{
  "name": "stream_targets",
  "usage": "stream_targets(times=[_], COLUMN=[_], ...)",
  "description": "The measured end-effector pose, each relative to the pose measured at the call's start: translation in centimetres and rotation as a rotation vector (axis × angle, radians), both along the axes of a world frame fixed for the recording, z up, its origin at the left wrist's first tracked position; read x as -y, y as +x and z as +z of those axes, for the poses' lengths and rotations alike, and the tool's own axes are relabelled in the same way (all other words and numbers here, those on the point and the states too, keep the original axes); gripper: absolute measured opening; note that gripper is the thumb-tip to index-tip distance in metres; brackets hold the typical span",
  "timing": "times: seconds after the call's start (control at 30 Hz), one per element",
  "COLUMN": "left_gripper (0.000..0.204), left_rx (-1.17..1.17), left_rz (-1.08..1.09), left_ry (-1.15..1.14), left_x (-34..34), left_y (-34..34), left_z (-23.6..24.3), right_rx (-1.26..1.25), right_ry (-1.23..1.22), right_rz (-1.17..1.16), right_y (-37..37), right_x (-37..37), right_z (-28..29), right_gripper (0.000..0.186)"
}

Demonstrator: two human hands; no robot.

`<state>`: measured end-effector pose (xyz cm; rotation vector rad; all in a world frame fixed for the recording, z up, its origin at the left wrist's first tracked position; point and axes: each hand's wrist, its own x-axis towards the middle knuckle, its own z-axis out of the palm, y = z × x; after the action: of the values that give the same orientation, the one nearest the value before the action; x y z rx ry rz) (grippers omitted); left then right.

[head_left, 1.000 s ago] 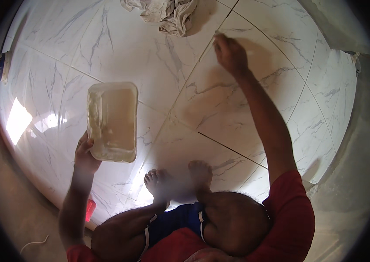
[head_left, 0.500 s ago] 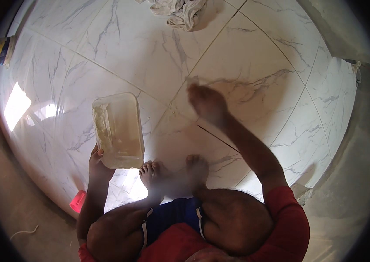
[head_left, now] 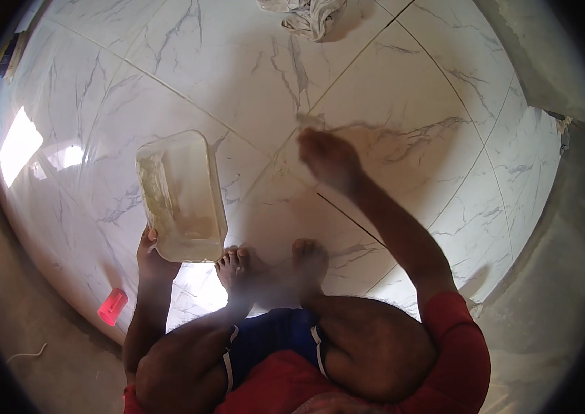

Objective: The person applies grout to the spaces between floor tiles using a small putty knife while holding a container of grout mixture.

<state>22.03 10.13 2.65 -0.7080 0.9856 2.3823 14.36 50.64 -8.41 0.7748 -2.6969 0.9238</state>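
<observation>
A translucent plastic tray [head_left: 189, 190] with cloudy residue inside is gripped at its lower left by my left hand [head_left: 156, 250], fingers closed on its side. My right hand [head_left: 328, 157], blurred and closed, is over a seam between white marble-patterned tiles [head_left: 396, 90], right of the tray. A small pale, blurred object shows just beyond its fingertips; I cannot make out what it is. My bare feet [head_left: 306, 265] rest on the tiles below the tray and hand.
A crumpled pale cloth [head_left: 306, 21] lies on the tiles at the top. A red plastic object [head_left: 112, 307] is at lower left. Grey concrete [head_left: 548, 262] borders the tiles at both sides, with a white cord [head_left: 27, 353] at left and packaging [head_left: 8, 55] at the upper left edge.
My right hand has swept down and left from near the cloth to the seam beside the tray. My left hand and the tray have shifted slightly.
</observation>
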Motion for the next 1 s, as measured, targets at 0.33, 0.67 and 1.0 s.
stream_targets(times=[0.33,0.67,1.0], left_gripper=[0.068,0.055,0.065], left_rx=[0.034,0.104,0.137], left_rz=[0.001,0.005,0.098], left_ry=[-0.01,-0.159,-0.016], left_x=[-0.2,-0.8,0.8], left_y=[-0.6,-0.7,0.2], left_z=[-0.5,-1.5,-1.4], right_rx=[0.243,0.626,0.568], right_ry=[-0.31,-0.544,-0.639], right_rz=[-0.269,-0.391,-0.547], right_y=[0.8,-1.8,-14.6], right_x=[0.9,-1.2,-15.0], right_z=[3.1,0.7,-1.7], right_gripper=[0.017,0.026,0.031])
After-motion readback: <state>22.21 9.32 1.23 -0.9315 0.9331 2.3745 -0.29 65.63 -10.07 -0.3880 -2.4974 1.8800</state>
